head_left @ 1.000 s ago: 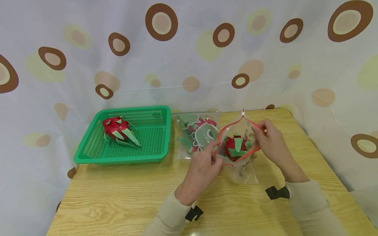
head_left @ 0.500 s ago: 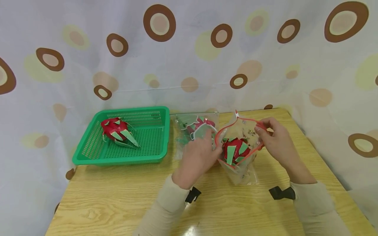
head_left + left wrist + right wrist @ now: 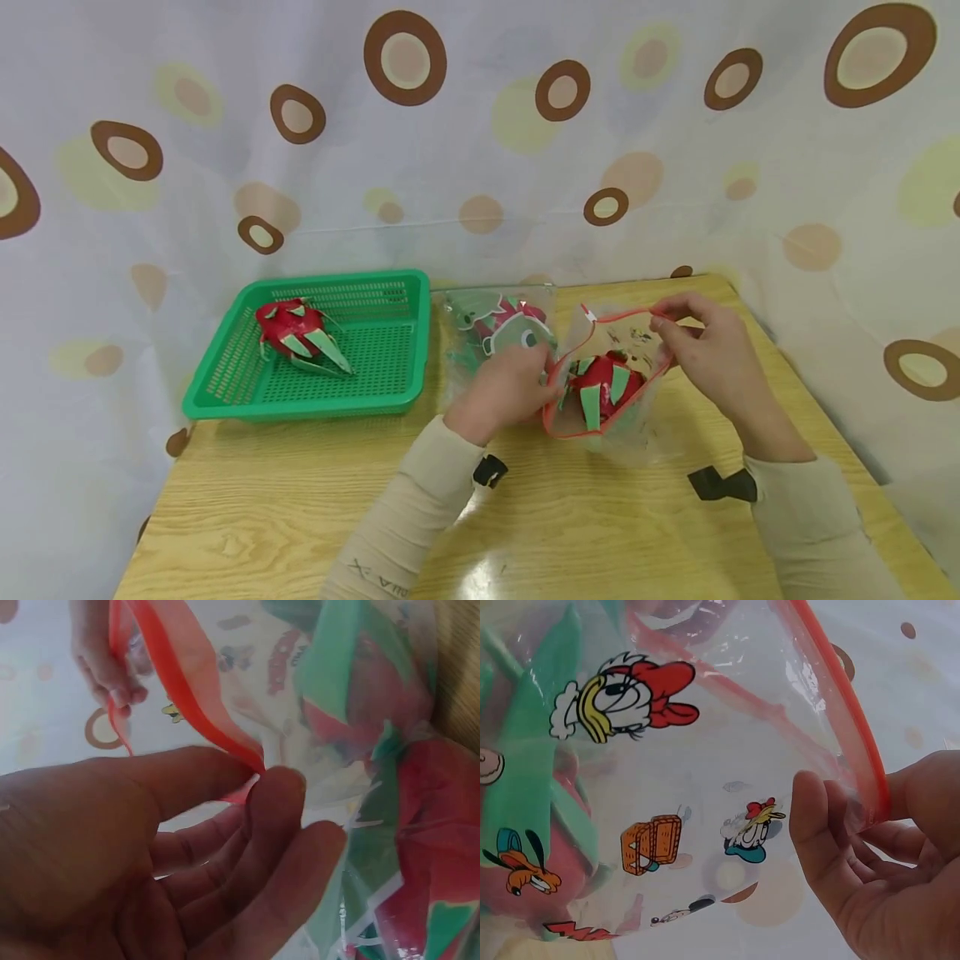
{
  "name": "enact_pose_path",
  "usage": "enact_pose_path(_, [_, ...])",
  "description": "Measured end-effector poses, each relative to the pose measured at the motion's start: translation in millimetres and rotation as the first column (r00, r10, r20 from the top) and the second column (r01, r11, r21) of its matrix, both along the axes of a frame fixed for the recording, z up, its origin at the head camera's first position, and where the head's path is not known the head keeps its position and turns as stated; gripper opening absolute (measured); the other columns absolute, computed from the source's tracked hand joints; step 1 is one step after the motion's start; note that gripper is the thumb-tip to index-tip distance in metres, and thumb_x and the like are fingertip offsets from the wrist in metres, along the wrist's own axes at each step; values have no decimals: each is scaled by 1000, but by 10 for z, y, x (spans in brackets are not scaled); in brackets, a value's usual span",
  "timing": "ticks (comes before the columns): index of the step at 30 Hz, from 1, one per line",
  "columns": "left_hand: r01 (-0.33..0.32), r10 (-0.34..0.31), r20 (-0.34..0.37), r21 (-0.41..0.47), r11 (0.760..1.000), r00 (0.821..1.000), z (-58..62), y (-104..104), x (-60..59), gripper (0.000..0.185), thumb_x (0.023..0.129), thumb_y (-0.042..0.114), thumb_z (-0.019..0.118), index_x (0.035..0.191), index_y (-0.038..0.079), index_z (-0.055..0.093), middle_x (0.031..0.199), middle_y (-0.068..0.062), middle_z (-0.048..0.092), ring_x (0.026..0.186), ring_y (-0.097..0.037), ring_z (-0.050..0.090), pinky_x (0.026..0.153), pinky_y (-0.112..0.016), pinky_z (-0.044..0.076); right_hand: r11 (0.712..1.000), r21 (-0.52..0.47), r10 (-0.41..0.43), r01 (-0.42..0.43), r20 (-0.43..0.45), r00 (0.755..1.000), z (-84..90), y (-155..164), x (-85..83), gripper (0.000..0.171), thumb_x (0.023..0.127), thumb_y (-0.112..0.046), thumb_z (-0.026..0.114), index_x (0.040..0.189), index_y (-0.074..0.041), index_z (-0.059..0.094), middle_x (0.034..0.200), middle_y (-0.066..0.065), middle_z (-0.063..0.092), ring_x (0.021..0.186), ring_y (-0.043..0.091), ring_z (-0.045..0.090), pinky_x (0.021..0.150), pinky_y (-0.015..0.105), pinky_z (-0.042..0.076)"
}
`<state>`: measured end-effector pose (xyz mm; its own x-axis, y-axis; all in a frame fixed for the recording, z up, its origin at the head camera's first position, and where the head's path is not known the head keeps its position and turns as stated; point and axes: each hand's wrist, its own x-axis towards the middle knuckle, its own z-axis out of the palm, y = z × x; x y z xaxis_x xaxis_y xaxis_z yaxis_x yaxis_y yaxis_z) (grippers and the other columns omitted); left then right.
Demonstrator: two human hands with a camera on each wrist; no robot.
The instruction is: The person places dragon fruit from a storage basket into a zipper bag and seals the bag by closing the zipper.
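A clear zip bag (image 3: 636, 437) with a red rim stands with its mouth spread apart. Inside lies a red dragon fruit (image 3: 609, 385) with green scales. My left hand (image 3: 504, 390) pinches the rim's left side; the left wrist view shows thumb and index finger on the red strip (image 3: 184, 686). On the opposite side my right hand (image 3: 708, 354) pinches the rim, and cartoon prints on the bag wall (image 3: 727, 772) show in the right wrist view. A white slider (image 3: 591, 316) sits at the rim's far end.
Left of the bags, a green basket (image 3: 300, 408) holds another dragon fruit (image 3: 292, 327). A second clear bag (image 3: 480, 317) with a cartoon print and red-green contents lies behind my left hand. A patterned sheet (image 3: 480, 125) hangs behind the wooden table (image 3: 300, 500).
The bag's mouth has tipped toward me and its slider end has shifted left and down. My left hand went off the rim toward the other bag, then came back to the rim.
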<state>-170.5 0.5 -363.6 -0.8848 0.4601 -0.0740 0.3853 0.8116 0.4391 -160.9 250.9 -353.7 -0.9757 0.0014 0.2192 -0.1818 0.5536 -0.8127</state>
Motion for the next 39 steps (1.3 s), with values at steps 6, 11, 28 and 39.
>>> enact_pose_path(6, [17, -17, -19, -7, 1000, 1000, -91, 33, 6, 31, 94, 35, 68, 72, 16, 57, 59, 6, 52, 53, -9, 47, 48, -20, 36, 1000, -24, -2, 1, -8, 1000, -32, 16, -7, 26, 101, -18, 57, 121, -2, 59, 98, -2, 58, 59, 5, 64, 58, 19, 54])
enact_pose_path(11, [-10, 9, 5, 139, 990, 1000, -19, 10, 13, 27, 100, 24, 57, 76, 14, 52, 62, 4, 51, 49, -8, 48, 49, -20, 37, 998, -60, -14, 14, -10, 1000, -27, 53, 14, 23, 101, -19, 56, 119, -4, 58, 98, -4, 56, 58, 6, 64, 56, 20, 53])
enact_pose_path(28, [-68, -13, 113, 683, 727, 993, 508, -14, 8, 20, 102, 28, 55, 92, 10, 52, 66, -7, 64, 54, -23, 67, 57, -33, 56, 848, -529, -127, -26, -251, 960, 249, 94, 34, 14, 92, 2, 63, 105, 4, 66, 90, 3, 68, 58, 6, 63, 55, 12, 49])
enact_pose_path(39, [-93, -9, 179, 550, 830, 984, 358, 13, -61, 17, 102, 24, 57, 112, 13, 49, 72, -2, 65, 56, -19, 67, 72, -28, 53, 945, -326, -101, 36, -185, 978, 145, 125, 1, 19, 96, -8, 63, 112, 2, 62, 95, -5, 67, 66, 1, 64, 60, 12, 51])
